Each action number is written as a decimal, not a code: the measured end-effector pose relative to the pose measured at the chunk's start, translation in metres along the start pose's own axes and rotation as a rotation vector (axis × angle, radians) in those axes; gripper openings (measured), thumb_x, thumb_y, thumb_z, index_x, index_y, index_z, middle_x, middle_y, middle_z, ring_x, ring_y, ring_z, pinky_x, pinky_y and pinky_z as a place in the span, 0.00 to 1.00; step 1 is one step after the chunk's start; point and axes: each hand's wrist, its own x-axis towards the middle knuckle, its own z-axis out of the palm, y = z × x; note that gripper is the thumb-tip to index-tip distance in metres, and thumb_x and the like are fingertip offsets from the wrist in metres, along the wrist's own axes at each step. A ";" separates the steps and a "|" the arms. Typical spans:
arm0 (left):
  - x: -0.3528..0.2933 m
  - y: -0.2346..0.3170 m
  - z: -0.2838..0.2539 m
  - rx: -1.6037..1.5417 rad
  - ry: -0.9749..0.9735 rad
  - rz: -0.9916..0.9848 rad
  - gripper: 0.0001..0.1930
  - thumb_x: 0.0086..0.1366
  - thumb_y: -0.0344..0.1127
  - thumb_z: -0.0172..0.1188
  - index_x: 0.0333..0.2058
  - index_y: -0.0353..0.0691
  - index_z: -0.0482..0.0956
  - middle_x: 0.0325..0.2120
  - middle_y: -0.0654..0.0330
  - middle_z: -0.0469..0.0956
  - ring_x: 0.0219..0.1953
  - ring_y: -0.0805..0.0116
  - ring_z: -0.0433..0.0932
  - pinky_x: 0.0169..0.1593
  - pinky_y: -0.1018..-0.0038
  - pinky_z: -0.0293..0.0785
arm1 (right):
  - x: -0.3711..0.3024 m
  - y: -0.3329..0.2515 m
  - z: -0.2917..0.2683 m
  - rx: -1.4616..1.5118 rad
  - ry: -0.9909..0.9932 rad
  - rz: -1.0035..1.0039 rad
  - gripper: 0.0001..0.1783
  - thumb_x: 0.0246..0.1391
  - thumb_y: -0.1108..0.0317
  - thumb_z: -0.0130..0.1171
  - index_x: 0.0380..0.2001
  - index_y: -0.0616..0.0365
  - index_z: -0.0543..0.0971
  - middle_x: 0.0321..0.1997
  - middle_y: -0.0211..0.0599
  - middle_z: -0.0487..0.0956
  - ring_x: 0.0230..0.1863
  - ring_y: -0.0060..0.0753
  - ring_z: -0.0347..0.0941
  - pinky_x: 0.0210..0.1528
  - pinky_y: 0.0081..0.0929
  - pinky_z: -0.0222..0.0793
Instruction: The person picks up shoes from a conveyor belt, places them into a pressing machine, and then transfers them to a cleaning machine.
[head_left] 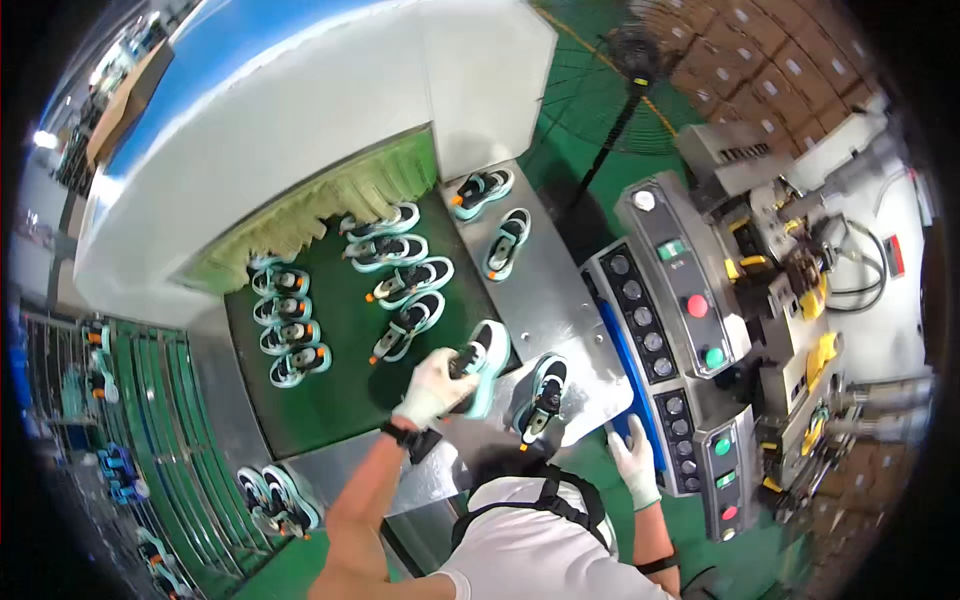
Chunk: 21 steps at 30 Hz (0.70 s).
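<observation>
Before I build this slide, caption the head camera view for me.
Gloved left hand holding a shoe at the edge of the green belt, gloved right hand near a blue strip.

The belt (pixel 345 415) is dark green. By its right edge, the held shoe (pixel 491 348) is black, white and aqua; above the belt, the curtain (pixel 385 188) is yellow-green.

Grn belt (pixel 345 405) has 2 rows of shoes (pixel 388 250), steel tbl (pixel 550 300) alongside has 3 more.
</observation>
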 end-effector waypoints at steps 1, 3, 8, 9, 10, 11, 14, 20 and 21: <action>-0.009 0.025 0.002 -0.144 -0.035 0.025 0.31 0.50 0.50 0.72 0.46 0.32 0.78 0.39 0.47 0.81 0.42 0.55 0.81 0.48 0.66 0.76 | 0.004 -0.044 0.002 0.303 -0.057 0.033 0.36 0.60 0.59 0.61 0.64 0.71 0.63 0.66 0.54 0.68 0.67 0.43 0.65 0.67 0.34 0.60; -0.026 0.093 0.004 -0.368 -0.170 0.202 0.31 0.52 0.44 0.73 0.49 0.30 0.76 0.41 0.52 0.81 0.43 0.67 0.80 0.49 0.72 0.75 | 0.009 -0.067 -0.015 0.235 -0.169 0.170 0.30 0.64 0.59 0.56 0.61 0.69 0.68 0.61 0.48 0.73 0.63 0.34 0.69 0.64 0.29 0.63; -0.021 0.192 0.049 -0.434 -0.466 0.716 0.30 0.52 0.35 0.70 0.54 0.34 0.74 0.46 0.57 0.80 0.51 0.63 0.77 0.57 0.66 0.71 | 0.004 -0.079 -0.023 0.930 -0.564 -0.119 0.32 0.64 0.49 0.55 0.62 0.61 0.70 0.59 0.41 0.76 0.60 0.32 0.71 0.64 0.32 0.64; -0.013 0.186 0.067 -0.590 -0.597 0.475 0.25 0.55 0.33 0.68 0.53 0.36 0.75 0.47 0.57 0.79 0.49 0.63 0.78 0.56 0.66 0.71 | -0.002 -0.086 -0.027 1.423 -0.559 0.162 0.33 0.63 0.48 0.56 0.62 0.60 0.70 0.58 0.40 0.77 0.59 0.31 0.72 0.65 0.33 0.64; -0.011 0.221 0.073 -0.482 -0.528 0.686 0.24 0.56 0.32 0.67 0.52 0.37 0.75 0.47 0.56 0.79 0.48 0.63 0.78 0.56 0.67 0.72 | -0.005 -0.108 -0.055 1.416 -0.555 -0.024 0.35 0.60 0.48 0.60 0.62 0.60 0.69 0.57 0.38 0.78 0.57 0.30 0.74 0.61 0.30 0.68; -0.008 0.263 0.079 -0.383 -0.457 0.916 0.22 0.58 0.30 0.66 0.52 0.37 0.75 0.47 0.56 0.79 0.47 0.62 0.79 0.55 0.69 0.72 | 0.008 -0.086 -0.062 1.492 -0.583 -0.149 0.38 0.55 0.47 0.65 0.61 0.61 0.69 0.54 0.37 0.80 0.52 0.27 0.77 0.55 0.27 0.73; 0.002 0.283 0.111 -0.534 -0.456 0.534 0.25 0.64 0.30 0.63 0.58 0.32 0.67 0.49 0.56 0.76 0.51 0.67 0.77 0.56 0.70 0.73 | 0.013 -0.065 -0.106 1.366 -0.412 -0.165 0.41 0.51 0.48 0.70 0.59 0.66 0.70 0.50 0.34 0.80 0.46 0.18 0.77 0.48 0.21 0.76; 0.020 0.286 0.184 -0.472 -0.410 0.419 0.25 0.67 0.30 0.58 0.60 0.28 0.66 0.54 0.50 0.74 0.55 0.62 0.75 0.58 0.69 0.72 | -0.020 -0.044 -0.201 1.484 -0.312 -0.144 0.46 0.48 0.52 0.73 0.63 0.66 0.65 0.58 0.37 0.75 0.55 0.24 0.73 0.58 0.25 0.71; 0.025 0.286 0.198 -0.486 -0.432 0.393 0.23 0.66 0.29 0.58 0.58 0.28 0.68 0.53 0.50 0.75 0.56 0.61 0.75 0.59 0.69 0.71 | -0.019 -0.027 -0.205 1.524 -0.322 -0.163 0.46 0.48 0.54 0.73 0.64 0.66 0.64 0.60 0.37 0.74 0.57 0.26 0.72 0.60 0.27 0.69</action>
